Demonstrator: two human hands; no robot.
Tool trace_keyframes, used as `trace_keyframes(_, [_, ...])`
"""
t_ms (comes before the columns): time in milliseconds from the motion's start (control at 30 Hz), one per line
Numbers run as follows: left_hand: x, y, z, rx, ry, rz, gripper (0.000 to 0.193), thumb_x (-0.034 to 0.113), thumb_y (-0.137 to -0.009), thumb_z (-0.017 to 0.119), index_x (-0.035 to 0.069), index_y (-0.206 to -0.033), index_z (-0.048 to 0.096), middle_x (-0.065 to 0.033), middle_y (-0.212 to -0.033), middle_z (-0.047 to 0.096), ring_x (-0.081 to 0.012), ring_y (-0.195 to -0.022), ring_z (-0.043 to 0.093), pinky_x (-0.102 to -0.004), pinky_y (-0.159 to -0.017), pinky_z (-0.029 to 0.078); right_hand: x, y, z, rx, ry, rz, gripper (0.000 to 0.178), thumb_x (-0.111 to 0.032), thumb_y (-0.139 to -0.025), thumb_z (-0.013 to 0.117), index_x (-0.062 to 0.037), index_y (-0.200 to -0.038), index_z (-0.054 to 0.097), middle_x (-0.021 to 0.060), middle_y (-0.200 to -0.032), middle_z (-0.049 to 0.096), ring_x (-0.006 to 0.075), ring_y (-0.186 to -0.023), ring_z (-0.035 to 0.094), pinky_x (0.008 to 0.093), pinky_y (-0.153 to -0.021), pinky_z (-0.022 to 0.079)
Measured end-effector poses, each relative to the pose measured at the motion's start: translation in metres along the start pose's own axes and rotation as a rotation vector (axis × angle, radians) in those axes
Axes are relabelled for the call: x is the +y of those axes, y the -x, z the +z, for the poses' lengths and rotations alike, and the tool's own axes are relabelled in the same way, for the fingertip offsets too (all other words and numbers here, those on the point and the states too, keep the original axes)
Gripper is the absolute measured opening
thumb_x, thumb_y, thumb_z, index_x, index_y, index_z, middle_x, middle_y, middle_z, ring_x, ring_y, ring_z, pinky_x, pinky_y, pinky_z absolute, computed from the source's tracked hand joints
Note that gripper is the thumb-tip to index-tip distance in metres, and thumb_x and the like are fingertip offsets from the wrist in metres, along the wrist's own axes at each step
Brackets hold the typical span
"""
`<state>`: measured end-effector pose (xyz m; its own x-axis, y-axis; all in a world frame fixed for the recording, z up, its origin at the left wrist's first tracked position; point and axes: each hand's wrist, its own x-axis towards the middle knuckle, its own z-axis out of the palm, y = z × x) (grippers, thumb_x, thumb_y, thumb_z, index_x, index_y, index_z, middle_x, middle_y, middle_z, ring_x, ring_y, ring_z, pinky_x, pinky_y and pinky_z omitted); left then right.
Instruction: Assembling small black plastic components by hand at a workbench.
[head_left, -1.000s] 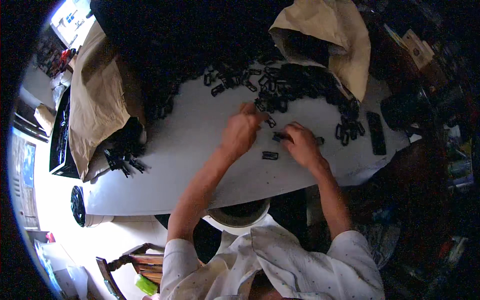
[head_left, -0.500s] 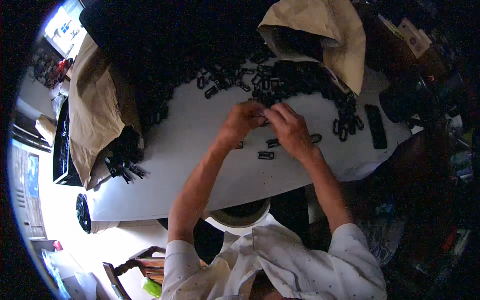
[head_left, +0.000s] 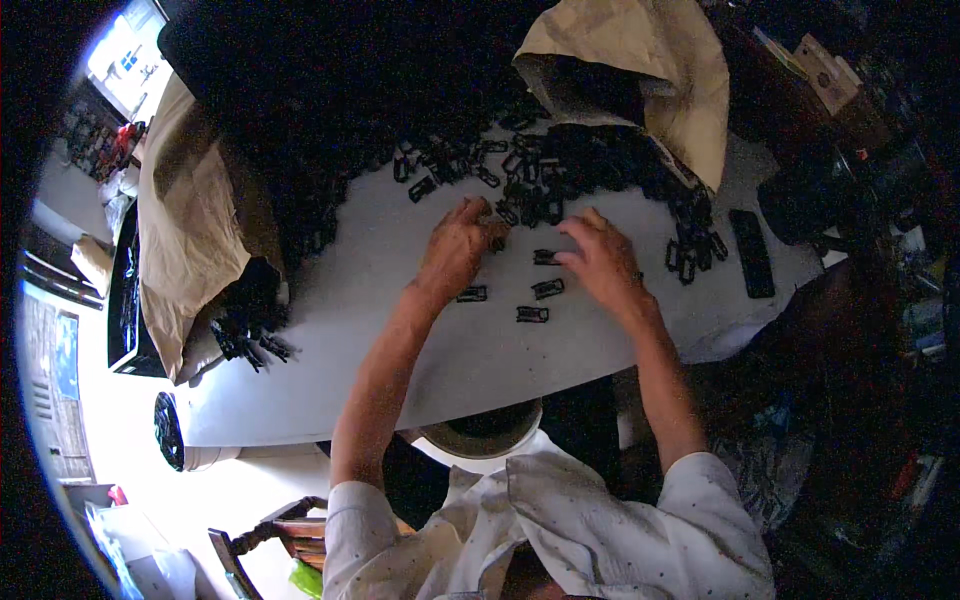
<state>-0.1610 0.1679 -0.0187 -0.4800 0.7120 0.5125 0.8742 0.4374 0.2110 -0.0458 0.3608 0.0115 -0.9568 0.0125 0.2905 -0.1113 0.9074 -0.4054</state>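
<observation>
On the white table (head_left: 400, 350) my left hand (head_left: 455, 250) is curled at the front of a heap of small black frame-like plastic pieces (head_left: 530, 180). A dark piece (head_left: 497, 243) shows at its fingertips, partly hidden by the fingers. To its right, my right hand (head_left: 608, 265) has thumb and fingers apart with nothing between them. Its thumb is beside a loose black piece (head_left: 546, 257). Nearer to me lie a second loose piece (head_left: 547, 289), a third (head_left: 532, 314), and one by my left wrist (head_left: 472, 294).
A brown paper bag (head_left: 690, 90) lies open behind the heap. Another large paper bag (head_left: 190, 220) stands at the left, black parts (head_left: 250, 320) at its mouth. A black flat slab (head_left: 751, 253) rests at the right. Below the table edge is a round bucket (head_left: 480, 440).
My hands were together over the table and have moved apart, left hand to the left, right hand to the right. The right fingers have spread. More loose pieces show between the hands.
</observation>
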Motion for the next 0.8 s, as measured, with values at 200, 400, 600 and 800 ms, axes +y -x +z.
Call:
trace_keyframes(200, [-0.004,-0.002,-0.003,-0.257,0.083,-0.050,0.034,-0.005,-0.070,0.053,0.008,-0.099,0.062,-0.0139,-0.089,0.057,-0.0273,-0.088,0.054,-0.0340,-0.075,0.046,0.019,0.017,-0.047,0.038,-0.096,0.145,0.027,0.001,-0.072,0.065,-0.0023,-0.096,0.056,0.0101,-0.098,0.052,0.0247,-0.082,0.059,0.0348,-0.069,0.050])
trace_keyframes(400, [-0.002,0.011,-0.016,-0.104,1.304,-0.603,0.026,-0.004,-0.077,0.054,0.003,-0.102,0.055,-0.0047,-0.092,0.057,-0.0135,-0.082,0.052,-0.0279,-0.070,0.046,0.036,0.046,-0.061,0.015,-0.035,0.125,0.031,0.004,-0.068,0.066,-0.0030,-0.096,0.056,0.0084,-0.095,0.051,0.0233,-0.083,0.056,0.0347,-0.070,0.048])
trace_keyframes(600, [-0.010,0.020,-0.007,-0.121,1.187,-0.626,0.025,-0.005,-0.069,0.061,0.002,-0.093,0.058,-0.0062,-0.092,0.057,-0.0179,-0.088,0.053,-0.0307,-0.072,0.045,0.039,0.058,-0.046,-0.115,0.110,0.029,0.037,0.006,-0.062,0.067,-0.0046,-0.096,0.060,0.0074,-0.092,0.049,0.0264,-0.092,0.051,0.0359,-0.074,0.044])
trace_keyframes(800, [-0.012,0.034,0.000,0.125,0.340,-0.102,0.044,0.002,-0.053,0.071,0.003,-0.095,0.060,-0.0138,-0.102,0.054,-0.0307,-0.093,0.050,-0.0390,-0.080,0.042,0.048,0.062,-0.039,-0.127,0.126,-0.037,0.031,0.010,-0.061,0.062,-0.0009,-0.089,0.062,0.0094,-0.096,0.049,0.0259,-0.094,0.050,0.0366,-0.075,0.044])
